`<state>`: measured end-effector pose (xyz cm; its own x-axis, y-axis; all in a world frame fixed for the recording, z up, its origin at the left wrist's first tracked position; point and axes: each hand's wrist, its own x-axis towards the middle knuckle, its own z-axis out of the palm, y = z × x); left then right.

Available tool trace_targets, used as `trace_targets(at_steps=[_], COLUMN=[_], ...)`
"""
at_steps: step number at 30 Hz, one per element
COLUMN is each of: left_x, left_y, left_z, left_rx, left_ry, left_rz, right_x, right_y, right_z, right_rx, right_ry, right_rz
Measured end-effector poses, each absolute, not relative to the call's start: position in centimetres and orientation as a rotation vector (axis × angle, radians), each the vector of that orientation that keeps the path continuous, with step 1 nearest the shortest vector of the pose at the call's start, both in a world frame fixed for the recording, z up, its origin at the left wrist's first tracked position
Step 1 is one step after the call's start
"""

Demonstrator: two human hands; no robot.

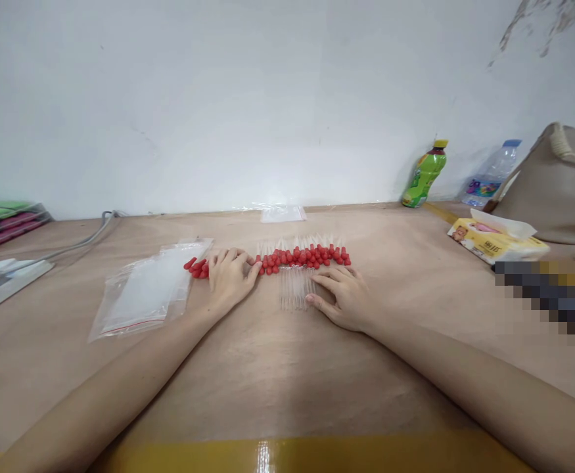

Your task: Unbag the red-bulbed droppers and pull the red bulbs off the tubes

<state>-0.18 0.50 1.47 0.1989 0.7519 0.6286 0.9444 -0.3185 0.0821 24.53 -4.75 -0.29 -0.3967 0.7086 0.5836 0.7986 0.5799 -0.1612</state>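
Observation:
A long row of red rubber bulbs (311,255) with pale, thin stems pointing toward the wall lies across the table. They look like glass droppers. Over the left part of this row rests my left hand (230,277), palm down and fingers apart, with a few red bulbs (197,268) showing on its far side. Just in front of the row is a bundle of thin clear tubes (293,289), laid side by side. My right hand (344,295) lies at their right edge, thumb and fingers spread, fingertips touching or close to the tubes.
Clear zip bags (144,289) lie left of my left hand, and a small clear bag (283,213) is by the wall. A power strip (11,279) is at the left. Rightward are a green bottle (425,174), a water bottle (491,174), a tissue pack (497,238) and a beige bag (553,190).

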Motion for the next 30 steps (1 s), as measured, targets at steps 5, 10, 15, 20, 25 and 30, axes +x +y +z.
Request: trace_targets(at_steps=[5, 10, 15, 20, 25, 30], left_x=[0.2, 0.4, 0.0, -1.2, -1.7, -1.5], left_y=[0.3, 0.6, -0.1, -3.3, -5.3, -4.6], left_z=[1.3, 1.3, 1.4, 2.0, 2.0, 1.3], left_rx=[-2.064, -2.086, -2.014, -2.275, -2.478, -2.481], left_ry=[-1.618, -1.665, -1.654, -1.333, -0.942, -0.864], left_rz=[-0.907, -0.887, -1.007, -1.048, -1.037, -1.108], right_x=[24.7, 24.7, 24.9, 25.4, 25.6, 25.3], right_y=[-4.5, -4.5, -4.2, -3.7, -3.7, -3.6], right_z=[-0.4, -0.4, -0.6, -0.7, -0.3, -0.5], right_rx=[-1.226, -1.217, -1.175, -1.010, -0.847, -0.693], right_ry=[-2.119, -2.098, -2.056, -1.991, -2.202, -2.311], right_rz=[-0.100, -0.084, -0.074, -0.171, -0.206, -0.189])
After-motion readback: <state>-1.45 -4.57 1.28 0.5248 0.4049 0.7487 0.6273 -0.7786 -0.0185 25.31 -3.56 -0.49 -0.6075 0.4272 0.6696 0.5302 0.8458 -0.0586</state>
